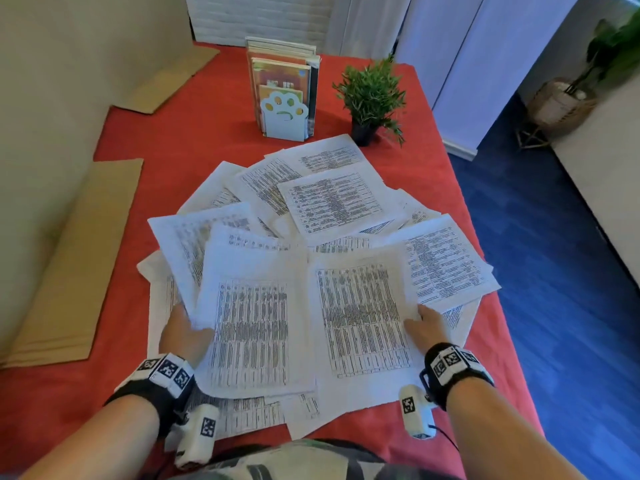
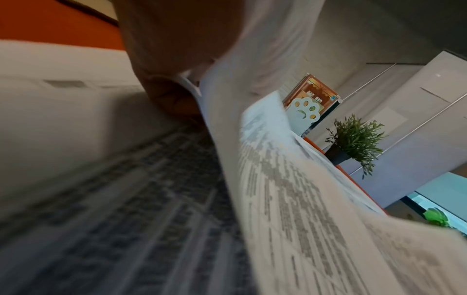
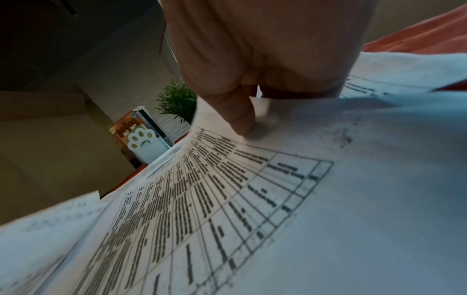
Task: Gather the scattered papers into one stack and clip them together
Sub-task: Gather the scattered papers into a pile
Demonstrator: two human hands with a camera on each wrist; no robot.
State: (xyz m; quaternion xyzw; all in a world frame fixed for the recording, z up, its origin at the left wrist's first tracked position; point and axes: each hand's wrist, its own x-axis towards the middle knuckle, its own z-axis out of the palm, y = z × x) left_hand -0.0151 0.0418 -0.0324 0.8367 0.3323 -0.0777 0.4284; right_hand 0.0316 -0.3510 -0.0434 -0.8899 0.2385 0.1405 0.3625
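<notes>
Several white printed papers lie fanned and overlapping on the red tablecloth. My left hand grips a small bundle of sheets at its left edge, lifted off the pile. In the left wrist view that bundle curves up against my palm. My right hand pinches the right edge of a table-printed sheet. The right wrist view shows my thumb on top of this sheet, with the fingers hidden under it. No clip is in view.
A paw-shaped book stand with books and a small potted plant stand behind the papers. Flat cardboard pieces lie along the left. The table's right edge drops to a blue floor.
</notes>
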